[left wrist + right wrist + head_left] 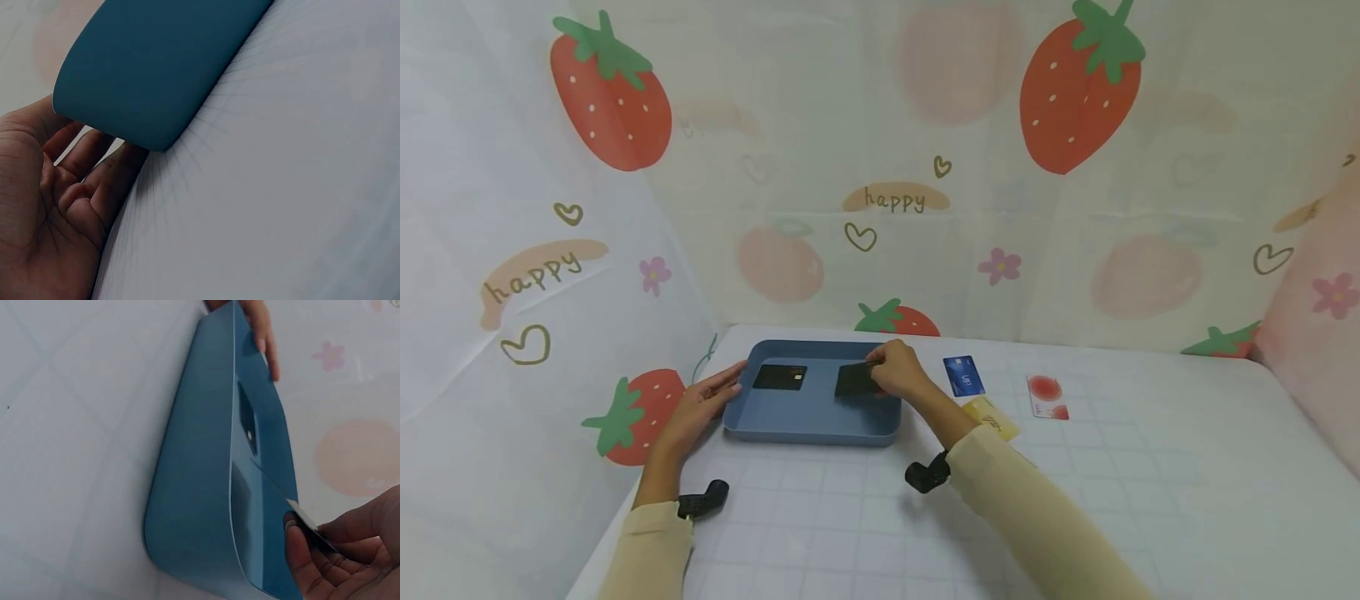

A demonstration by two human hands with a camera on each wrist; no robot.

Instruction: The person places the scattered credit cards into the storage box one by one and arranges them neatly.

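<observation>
A blue-grey tray (808,429) stands on the table, with a black card (780,377) bearing a small chip lying flat in its left half. My left hand (703,407) is at the tray's left end; in the left wrist view its relaxed fingers (84,153) rest against the end wall. Over the right half of the tray, my right hand (897,369) pinches a second dark card (854,381). The right wrist view has this card (275,485) almost edge-on, tilted above the tray floor, between thumb and fingers.
Right of the tray lie a blue card (964,376), a yellow card (991,417) partly behind the right forearm, and a white card with red circles (1047,397). A strawberry-patterned curtain (850,150) hangs behind and at the sides of the white gridded table (820,525).
</observation>
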